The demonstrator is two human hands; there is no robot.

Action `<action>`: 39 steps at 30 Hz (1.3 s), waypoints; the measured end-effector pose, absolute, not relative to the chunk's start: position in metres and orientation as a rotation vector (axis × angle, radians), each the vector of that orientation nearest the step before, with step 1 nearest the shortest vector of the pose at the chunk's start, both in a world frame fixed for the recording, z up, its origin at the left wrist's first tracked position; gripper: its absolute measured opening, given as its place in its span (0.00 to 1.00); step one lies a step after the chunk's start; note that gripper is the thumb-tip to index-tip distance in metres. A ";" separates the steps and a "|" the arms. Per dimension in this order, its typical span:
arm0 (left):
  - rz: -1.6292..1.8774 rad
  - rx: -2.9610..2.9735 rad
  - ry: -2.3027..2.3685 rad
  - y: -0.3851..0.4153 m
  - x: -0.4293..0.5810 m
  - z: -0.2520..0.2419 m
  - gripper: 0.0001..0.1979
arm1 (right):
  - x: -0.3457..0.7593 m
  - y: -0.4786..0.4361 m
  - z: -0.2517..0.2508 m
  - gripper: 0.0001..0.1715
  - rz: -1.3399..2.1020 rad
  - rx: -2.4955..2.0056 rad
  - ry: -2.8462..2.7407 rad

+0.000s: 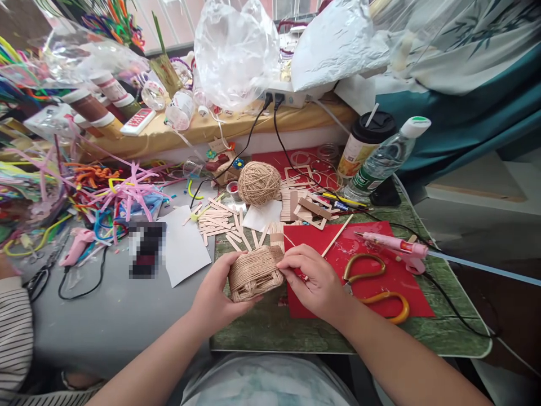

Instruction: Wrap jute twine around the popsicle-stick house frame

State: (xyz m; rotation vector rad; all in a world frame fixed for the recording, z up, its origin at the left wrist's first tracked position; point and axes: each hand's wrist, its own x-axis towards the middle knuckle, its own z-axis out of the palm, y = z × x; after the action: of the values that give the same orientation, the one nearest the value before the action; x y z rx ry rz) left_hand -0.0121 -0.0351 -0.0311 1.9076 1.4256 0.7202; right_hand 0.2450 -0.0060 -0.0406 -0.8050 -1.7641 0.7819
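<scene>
My left hand (215,290) is wrapped round a small box-like frame (256,273) covered in rows of jute twine, with gaps showing in its near side. The thumb and fingertips of my right hand (315,282) are pinched together at the frame's right end, on what looks like the twine there; the fingertips partly hide it. Beyond the frame sits a ball of jute twine (259,183). Loose wooden craft sticks (217,220) lie left of the ball. Gold-handled scissors (364,268) rest on red paper (393,293) beside my right hand.
A pink glue gun (395,243) lies at the right, its cord trailing to the table edge. Behind it stand a water bottle (380,163) and a lidded cup (364,144). White paper (186,248), another glue gun (80,245) and pipe cleaners (131,192) are left. Someone's striped sleeve (14,327) shows there.
</scene>
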 end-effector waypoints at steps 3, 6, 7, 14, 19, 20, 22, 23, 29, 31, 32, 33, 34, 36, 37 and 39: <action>0.761 1.829 1.377 -0.038 -0.008 -0.035 0.36 | 0.243 -0.007 -0.041 0.11 0.797 -0.796 -1.748; 0.519 1.877 1.461 -0.037 -0.007 -0.013 0.35 | 0.240 -0.008 -0.041 0.12 0.773 -0.782 -1.768; 0.419 1.921 1.499 -0.036 -0.006 -0.002 0.36 | 0.239 -0.009 -0.040 0.13 0.755 -0.779 -1.782; 0.226 2.066 1.552 -0.019 0.005 0.030 0.44 | 0.233 -0.012 -0.038 0.12 0.712 -0.755 -1.851; 0.257 2.122 1.538 -0.019 0.004 0.020 0.34 | 0.234 -0.011 -0.041 0.12 0.765 -0.738 -1.796; 0.272 2.133 1.531 -0.019 0.003 0.019 0.34 | 0.234 -0.012 -0.041 0.12 0.770 -0.732 -1.789; 0.287 2.147 1.519 -0.020 0.001 0.018 0.35 | 0.234 -0.012 -0.042 0.12 0.769 -0.723 -1.779; 0.288 2.149 1.518 -0.021 0.001 0.018 0.35 | 0.234 -0.013 -0.042 0.12 0.769 -0.723 -1.775; 0.303 2.159 1.512 -0.022 0.000 0.017 0.35 | 0.235 -0.013 -0.043 0.10 0.811 -0.742 -1.752; 0.312 2.161 1.508 -0.023 0.000 0.016 0.35 | 0.236 -0.013 -0.042 0.08 0.849 -0.779 -1.739; 0.315 2.163 1.506 -0.023 0.000 0.015 0.36 | 0.237 -0.012 -0.041 0.07 0.865 -0.797 -1.744; 0.315 2.162 1.506 -0.023 0.000 0.015 0.36 | 0.238 -0.012 -0.039 0.07 0.871 -0.810 -1.759; 0.315 2.161 1.507 -0.023 0.000 0.015 0.36 | 0.239 -0.011 -0.038 0.07 0.866 -0.813 -1.786; 0.310 2.150 1.516 -0.023 0.000 0.014 0.36 | 0.242 -0.010 -0.037 0.07 0.828 -0.792 -1.852; 0.308 2.144 1.521 -0.024 0.000 0.014 0.36 | 0.243 -0.010 -0.036 0.08 0.803 -0.782 -1.877; 0.307 2.130 1.529 -0.024 -0.001 0.014 0.36 | 0.245 -0.009 -0.037 0.08 0.756 -0.777 -1.898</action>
State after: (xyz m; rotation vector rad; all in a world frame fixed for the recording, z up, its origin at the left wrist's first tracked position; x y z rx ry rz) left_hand -0.0007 -0.0243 0.0142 2.1297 1.5285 0.3066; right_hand 0.2448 -0.0088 -0.0371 -0.7774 -1.8979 0.7565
